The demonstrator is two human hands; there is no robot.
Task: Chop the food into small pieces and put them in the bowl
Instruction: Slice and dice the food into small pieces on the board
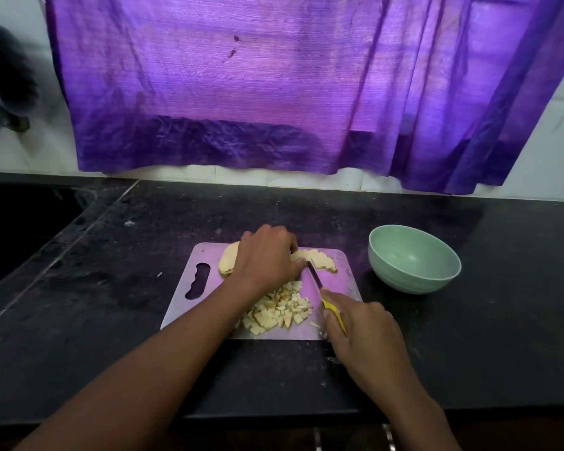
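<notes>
Dark stone tabletop [469, 336] under a purple curtain [274, 92] carries a lilac cutting board [326, 323]. Sliced food [319, 258] lies along its far edge, chopped pieces [277, 312] near its front edge. Left hand [267, 255] presses the slices, fingers curled; right hand [365, 333] has its grip closed round a yellow-handled knife [323, 292]. Green bowl [414, 258] stands beside the board's right edge. No writing shows.

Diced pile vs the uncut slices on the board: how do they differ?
The pile of small pale diced pieces lies loose at the near side of the pinkish plastic cutting board, untouched; the stacked pale uncut slices sit at the far side, under the left hand. The pile is small cubes; the slices are broad. Both are the same pale food, neither in the bowl.
</notes>
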